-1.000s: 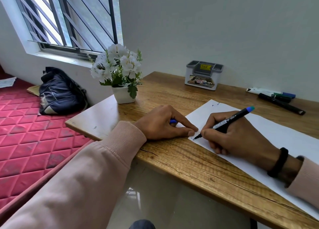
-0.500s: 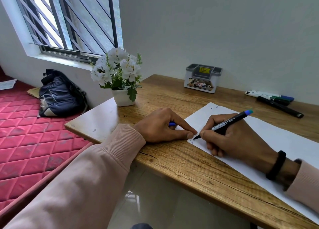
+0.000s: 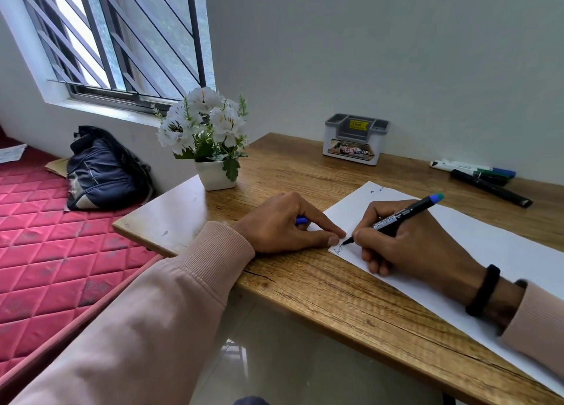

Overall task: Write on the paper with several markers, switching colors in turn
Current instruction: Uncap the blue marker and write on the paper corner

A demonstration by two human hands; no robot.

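A black marker (image 3: 399,217) is pinched tight in the right hand (image 3: 406,240), tip on the paper (image 3: 488,246) at its near-left corner on the desk (image 3: 274,166), while a blue cap (image 3: 301,220) is curled into the left hand (image 3: 283,224), fingertips pinning that corner

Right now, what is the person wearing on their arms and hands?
Both arms are in pale pink long sleeves with ribbed cuffs: the left sleeve fills the lower left of the view, the right sleeve shows only at its cuff. A plain black wristband circles the right wrist just ahead of that cuff. The left hand and right hand are bare, with no gloves or rings visible.
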